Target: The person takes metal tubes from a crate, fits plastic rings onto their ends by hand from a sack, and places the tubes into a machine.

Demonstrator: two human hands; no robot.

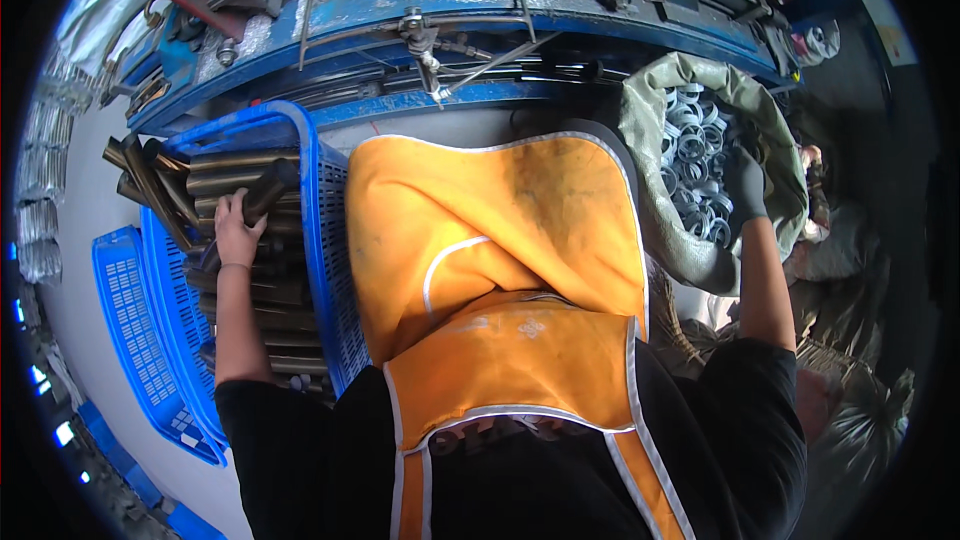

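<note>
My left hand (236, 232) is bare and reaches into a blue plastic basket on my left. Its fingers are closed around the near end of a dark bronze-coloured metal tube (272, 188), which tilts above the others. Beneath it lie several similar tubes (245, 162), mostly side by side. On my right, a pale green woven sack (690, 258) with a rolled rim holds many grey metal ring clamps (692, 147). My right hand (743, 185), in a dark grey glove, is down inside the sack against the rings. Its fingertips are hidden.
The blue basket's rim (308, 155) stands close by my left leg. Beyond it sits another blue crate (130, 310). A blue metal workbench (450, 5) with a valve fitting (420, 40) runs across the front. An orange apron (490, 230) covers my lap. Wrapped bundles (850, 380) lie at right.
</note>
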